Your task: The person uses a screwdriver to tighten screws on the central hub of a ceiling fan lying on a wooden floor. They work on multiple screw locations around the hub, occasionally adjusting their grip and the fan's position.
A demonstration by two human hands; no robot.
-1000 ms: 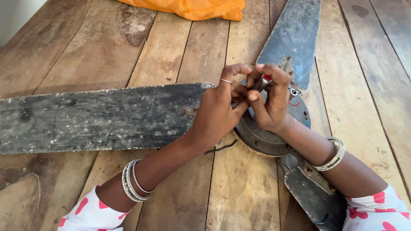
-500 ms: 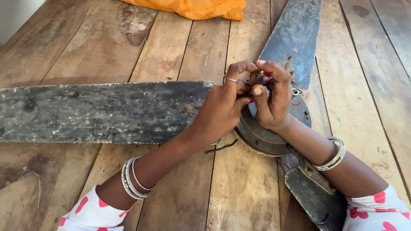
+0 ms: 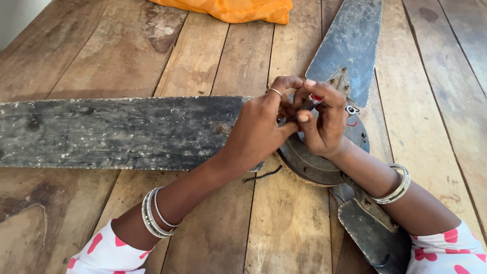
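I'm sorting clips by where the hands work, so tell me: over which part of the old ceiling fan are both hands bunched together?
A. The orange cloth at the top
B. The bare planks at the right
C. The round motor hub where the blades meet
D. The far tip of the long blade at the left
C: the left hand and right hand meet, fingers together, over the round motor hub where the dusty blades join.

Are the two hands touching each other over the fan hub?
Touching. The head view shows the left hand pressed against the right hand, fingers overlapping.
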